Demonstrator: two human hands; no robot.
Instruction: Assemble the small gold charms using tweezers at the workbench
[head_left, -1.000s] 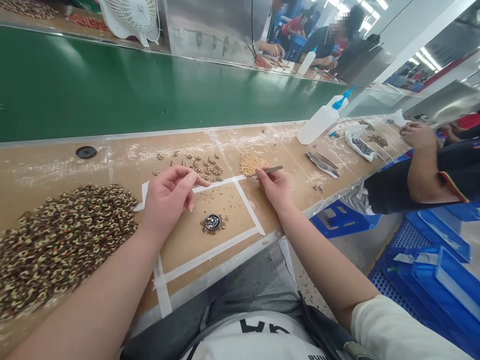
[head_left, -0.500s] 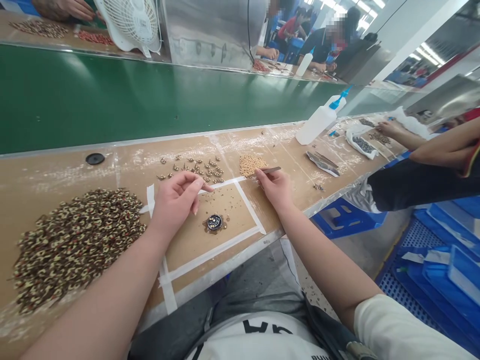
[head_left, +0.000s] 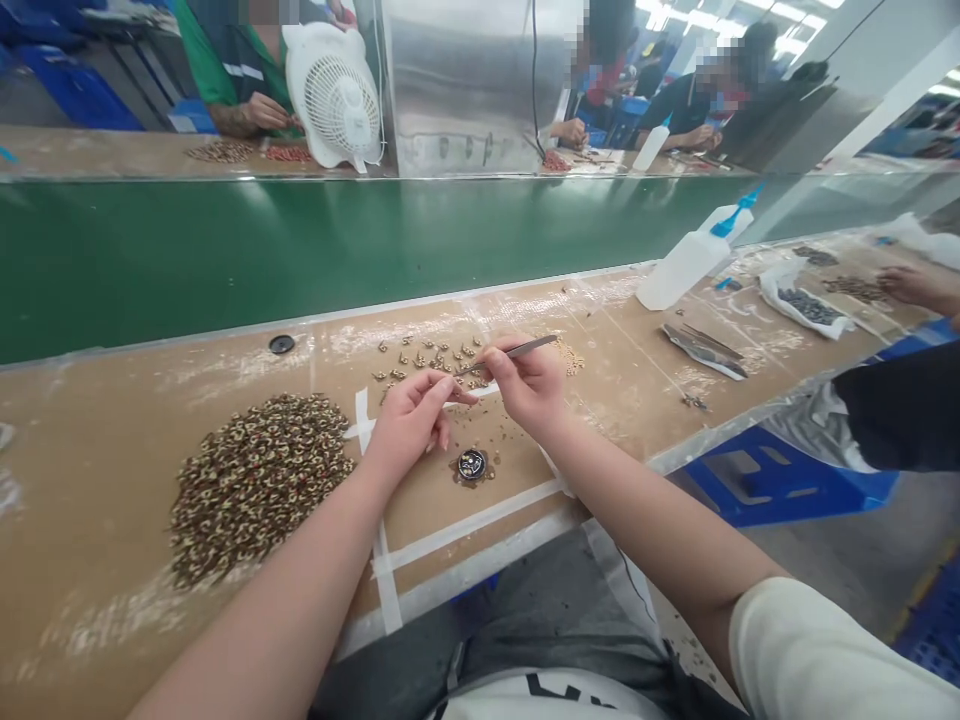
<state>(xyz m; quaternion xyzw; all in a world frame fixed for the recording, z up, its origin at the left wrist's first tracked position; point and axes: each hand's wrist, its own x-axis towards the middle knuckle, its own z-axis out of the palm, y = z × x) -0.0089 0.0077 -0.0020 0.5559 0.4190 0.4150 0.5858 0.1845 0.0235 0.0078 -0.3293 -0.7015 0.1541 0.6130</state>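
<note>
Metal tweezers [head_left: 534,346] are held in my right hand [head_left: 529,385], their tip reaching the fingertips of my left hand [head_left: 418,415]. The thumb and index finger of my left hand are pinched together; what lies between them is too small to make out. Below the hands sits a small round black dish [head_left: 472,464] with dark liquid and a few tiny pieces. Behind my hands are several small patterned pieces [head_left: 429,352] and a pile of tiny yellowish beads [head_left: 571,358], partly hidden by my right hand. A large heap of brown and cream pieces [head_left: 259,480] lies left of my left arm.
A white bottle with a blue tip [head_left: 684,270] stands at the back right, near more tweezers [head_left: 705,350] on a wrapper. A black lid [head_left: 281,344] lies at the back left. Beyond the green strip [head_left: 300,240] are a fan [head_left: 337,100] and other people; another person's hand [head_left: 911,287] is at right.
My right hand has moved left with the tweezers, from the bead pile to my left hand. The view has shifted left, and my left hand stays near the dish.
</note>
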